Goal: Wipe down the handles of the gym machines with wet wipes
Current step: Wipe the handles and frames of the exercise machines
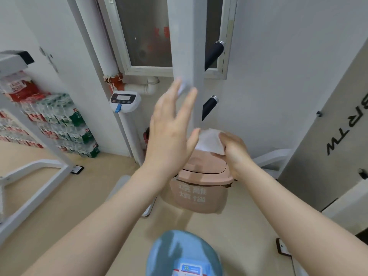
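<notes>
A crumpled white wet wipe (211, 142) is gripped in the right hand (235, 150), fingers curled round it, directly above the lid of a pink trash bin (201, 188) on the floor. The left hand (171, 132) is raised beside it, fingers straight and spread wide, nothing held. Two black handles (214, 53) (209, 106) are seen on the white machine post (188, 56) just behind, untouched by either hand.
</notes>
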